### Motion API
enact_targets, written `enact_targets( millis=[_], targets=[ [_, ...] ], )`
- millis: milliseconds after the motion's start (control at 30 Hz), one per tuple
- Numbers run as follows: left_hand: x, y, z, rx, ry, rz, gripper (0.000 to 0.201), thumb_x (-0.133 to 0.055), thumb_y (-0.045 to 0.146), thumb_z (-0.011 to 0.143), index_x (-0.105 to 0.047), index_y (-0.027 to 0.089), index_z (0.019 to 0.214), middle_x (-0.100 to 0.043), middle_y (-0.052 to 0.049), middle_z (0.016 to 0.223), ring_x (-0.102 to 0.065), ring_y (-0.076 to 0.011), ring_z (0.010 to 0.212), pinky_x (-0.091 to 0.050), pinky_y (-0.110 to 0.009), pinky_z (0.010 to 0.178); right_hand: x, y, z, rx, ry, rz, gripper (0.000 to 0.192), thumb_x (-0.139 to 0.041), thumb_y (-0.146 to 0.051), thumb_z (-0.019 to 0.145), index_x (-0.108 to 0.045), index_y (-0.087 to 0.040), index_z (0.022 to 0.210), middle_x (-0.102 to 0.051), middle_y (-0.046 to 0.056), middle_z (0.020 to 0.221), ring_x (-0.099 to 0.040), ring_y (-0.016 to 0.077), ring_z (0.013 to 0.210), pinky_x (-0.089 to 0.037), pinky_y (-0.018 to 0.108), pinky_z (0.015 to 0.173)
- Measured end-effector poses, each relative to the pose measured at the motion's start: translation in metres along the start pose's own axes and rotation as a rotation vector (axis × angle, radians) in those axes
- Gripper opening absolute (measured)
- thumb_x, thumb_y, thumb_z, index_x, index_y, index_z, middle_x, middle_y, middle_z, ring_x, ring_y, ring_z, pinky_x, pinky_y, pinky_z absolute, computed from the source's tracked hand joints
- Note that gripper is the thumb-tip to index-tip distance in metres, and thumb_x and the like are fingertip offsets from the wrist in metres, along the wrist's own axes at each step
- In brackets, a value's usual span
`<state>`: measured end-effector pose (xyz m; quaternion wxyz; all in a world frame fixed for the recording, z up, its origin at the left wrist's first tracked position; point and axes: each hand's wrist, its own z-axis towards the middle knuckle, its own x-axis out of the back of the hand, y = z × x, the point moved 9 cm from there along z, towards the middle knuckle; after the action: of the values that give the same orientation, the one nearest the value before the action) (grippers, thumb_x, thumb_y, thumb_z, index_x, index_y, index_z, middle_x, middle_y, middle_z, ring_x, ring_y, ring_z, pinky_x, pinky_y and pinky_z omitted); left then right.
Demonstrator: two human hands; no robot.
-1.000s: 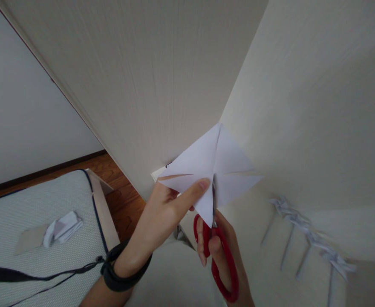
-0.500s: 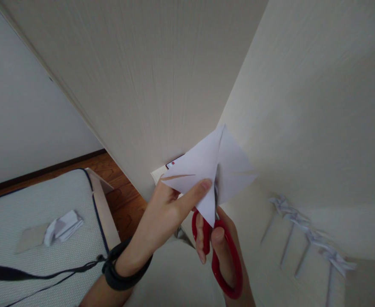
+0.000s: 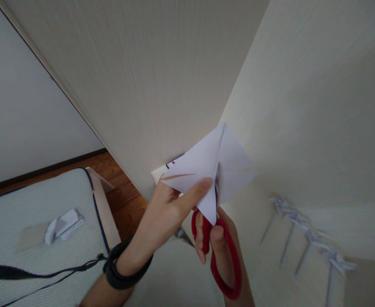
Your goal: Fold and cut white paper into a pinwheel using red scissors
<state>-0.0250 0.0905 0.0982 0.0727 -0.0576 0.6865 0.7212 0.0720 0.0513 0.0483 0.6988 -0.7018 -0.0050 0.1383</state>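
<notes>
Pale wall corner behind; my left hand pinched the folded white paper midair, right hand gripped red scissors cutting its crease. Best taut, slow snips.

The folded paper is sitting above the scissors, with the mattress lying far left and paper pinwheels lying right.

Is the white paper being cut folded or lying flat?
Folded: the white paper shows creases meeting at its centre, pinched by the left hand.
</notes>
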Motion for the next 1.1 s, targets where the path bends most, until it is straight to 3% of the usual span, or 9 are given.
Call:
enact_targets(
  millis=[367,600,767,933,1000,1100],
  targets=[
    [0.003,-0.001,-0.001,0.007,0.041,-0.003,0.015,-0.071,0.035,0.080,-0.070,0.020,0.079,-0.067,-0.001,0.074,-0.065,-0.0199,0.075,-0.054,-0.027,0.066,0.006,0.004,-0.001,0.033,-0.008,-0.033,0.057,-0.054,-0.077,0.078,-0.052,-0.020,0.079,-0.042,-0.007,0.056,-0.031,0.0063,0.043,-0.026,0.022,0.039],
    [0.021,0.002,0.002,-0.096,0.197,0.023,0.025,-0.071,0.034,0.081,-0.063,0.019,0.062,-0.057,0.003,0.057,-0.054,-0.0133,0.057,-0.044,-0.022,0.054,0.017,0.045,-0.021,-0.095,-0.105,-0.091,0.054,-0.055,-0.075,0.078,-0.047,-0.022,0.078,-0.045,-0.005,0.065,-0.038,0.0086,0.050,-0.032,0.021,0.043],
    [0.034,-0.003,0.006,-0.097,0.278,0.016,0.020,-0.073,0.031,0.080,-0.063,0.019,0.067,-0.056,0.004,0.062,-0.051,-0.0111,0.059,-0.042,-0.019,0.054,0.062,0.088,-0.035,-0.261,-0.054,-0.526,0.033,-0.063,-0.052,0.084,-0.053,-0.021,0.080,-0.059,-0.002,0.073,-0.056,0.0136,0.066,-0.045,0.025,0.061],
    [0.030,-0.010,0.005,-0.071,0.286,0.018,0.017,-0.071,0.035,0.079,-0.066,0.019,0.076,-0.064,0.001,0.068,-0.060,-0.0147,0.068,-0.047,-0.021,0.060,0.124,0.149,-0.021,-0.312,0.186,-0.795,0.027,-0.059,-0.042,0.090,-0.055,-0.018,0.078,-0.061,-0.001,0.069,-0.060,0.0164,0.066,-0.050,0.031,0.067],
    [0.027,-0.015,0.004,-0.039,0.260,0.020,0.017,-0.071,0.035,0.080,-0.067,0.019,0.079,-0.068,0.000,0.072,-0.063,-0.0168,0.073,-0.050,-0.023,0.064,0.146,0.177,-0.016,-0.337,0.273,-0.882,0.021,-0.060,-0.035,0.092,-0.062,-0.014,0.090,-0.065,0.002,0.082,-0.064,0.0170,0.075,-0.053,0.035,0.074],
    [0.027,-0.022,0.003,-0.001,0.249,0.018,0.017,-0.071,0.034,0.079,-0.069,0.018,0.083,-0.072,-0.003,0.079,-0.066,-0.0188,0.080,-0.053,-0.025,0.069,0.167,0.208,-0.011,-0.337,0.350,-0.990,0.029,-0.060,-0.034,0.094,-0.061,-0.017,0.117,-0.064,0.008,0.118,-0.065,0.0207,0.099,-0.056,0.042,0.085]
  ],
)
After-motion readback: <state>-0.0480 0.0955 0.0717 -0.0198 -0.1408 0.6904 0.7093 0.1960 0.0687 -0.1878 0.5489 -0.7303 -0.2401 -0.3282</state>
